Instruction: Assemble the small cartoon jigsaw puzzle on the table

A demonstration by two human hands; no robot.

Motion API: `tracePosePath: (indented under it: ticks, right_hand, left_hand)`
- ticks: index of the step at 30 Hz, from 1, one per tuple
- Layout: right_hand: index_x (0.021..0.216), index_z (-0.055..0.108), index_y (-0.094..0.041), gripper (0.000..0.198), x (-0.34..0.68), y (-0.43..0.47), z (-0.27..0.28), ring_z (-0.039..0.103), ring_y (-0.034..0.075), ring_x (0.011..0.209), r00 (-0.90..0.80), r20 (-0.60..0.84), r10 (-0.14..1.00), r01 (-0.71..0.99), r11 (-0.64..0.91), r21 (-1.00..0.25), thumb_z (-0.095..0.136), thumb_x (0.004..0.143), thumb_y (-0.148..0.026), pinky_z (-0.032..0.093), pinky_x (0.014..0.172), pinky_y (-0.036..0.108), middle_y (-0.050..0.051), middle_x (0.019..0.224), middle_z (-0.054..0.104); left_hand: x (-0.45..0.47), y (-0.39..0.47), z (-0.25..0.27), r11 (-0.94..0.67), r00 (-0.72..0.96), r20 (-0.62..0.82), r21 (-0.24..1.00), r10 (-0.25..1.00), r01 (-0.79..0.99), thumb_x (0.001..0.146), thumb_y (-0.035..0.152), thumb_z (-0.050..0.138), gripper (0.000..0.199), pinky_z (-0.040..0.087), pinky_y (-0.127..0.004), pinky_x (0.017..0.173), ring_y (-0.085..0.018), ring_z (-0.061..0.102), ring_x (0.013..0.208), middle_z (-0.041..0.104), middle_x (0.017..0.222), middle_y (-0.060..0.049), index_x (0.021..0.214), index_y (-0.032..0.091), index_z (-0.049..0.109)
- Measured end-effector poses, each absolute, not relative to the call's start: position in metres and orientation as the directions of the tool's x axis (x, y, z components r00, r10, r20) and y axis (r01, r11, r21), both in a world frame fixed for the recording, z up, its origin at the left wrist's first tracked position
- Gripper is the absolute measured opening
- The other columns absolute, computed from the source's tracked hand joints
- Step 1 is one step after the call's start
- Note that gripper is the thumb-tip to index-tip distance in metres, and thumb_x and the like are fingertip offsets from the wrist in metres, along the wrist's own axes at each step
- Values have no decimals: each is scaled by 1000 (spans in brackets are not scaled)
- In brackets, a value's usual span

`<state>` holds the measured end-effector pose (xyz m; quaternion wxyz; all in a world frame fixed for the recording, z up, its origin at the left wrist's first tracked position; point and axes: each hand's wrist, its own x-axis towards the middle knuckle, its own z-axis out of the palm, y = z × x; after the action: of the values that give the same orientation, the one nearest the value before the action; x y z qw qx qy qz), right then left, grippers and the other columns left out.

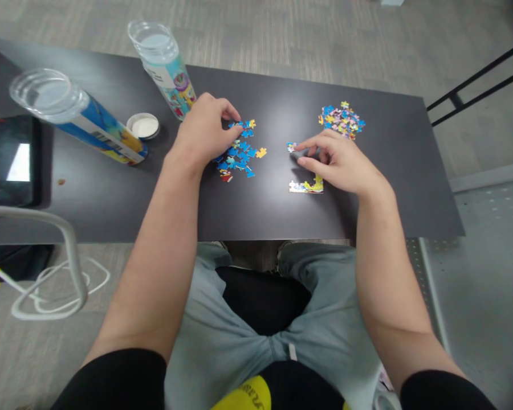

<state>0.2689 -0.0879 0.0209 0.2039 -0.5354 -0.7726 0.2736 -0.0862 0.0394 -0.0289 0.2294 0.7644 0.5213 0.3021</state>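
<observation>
On the dark desk [111, 193] the left hand [205, 134] curls over blue puzzle pieces [239, 154] while the right hand [342, 162] pins one small piece [291, 147] under loosely open fingertips; they look featherlight, thin, stiff cardboard, best pinched by the edges.

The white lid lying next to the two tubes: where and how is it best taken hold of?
The white lid lies flat on the dark table, so probably a grip from straight above, fingertips across its round rim. Its right side looks freest: the blue tube leans close on the left and the other tube stands behind. The left hand, on the blue puzzle pieces, is nearer.
</observation>
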Motion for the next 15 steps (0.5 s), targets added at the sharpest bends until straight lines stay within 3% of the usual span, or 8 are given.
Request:
tracePosePath:
  ticks: [6,12,15]
  right_hand:
    - [142,90,-36,33,289,-99,25,65,36,106,-301,14,954,718,236,-654,87,116,-57,65,109,64,12,125,82]
    - [137,92,-33,31,301,-105,22,65,36,95,-304,53,951,692,259,-673,87,114,-53,62,107,67,15,122,83]
    - [138,92,-32,34,302,-107,16,66,34,89,-300,96,949,660,279,-698,88,112,-54,63,99,64,13,117,82]
  left_hand:
    - [-83,33,-8,-297,314,110,705,943,644,95,56,103,33,48,-44,102,-27,56,107,65,88,-1,101,29,84]
    - [-76,30,-2,-304,314,104,650,944,697,91,37,95,25,56,-44,95,-27,65,101,83,112,-7,113,25,90]
    - [-78,31,0,-253,320,32,690,947,678,91,38,96,22,58,-44,90,-28,68,95,80,98,-6,107,26,89]
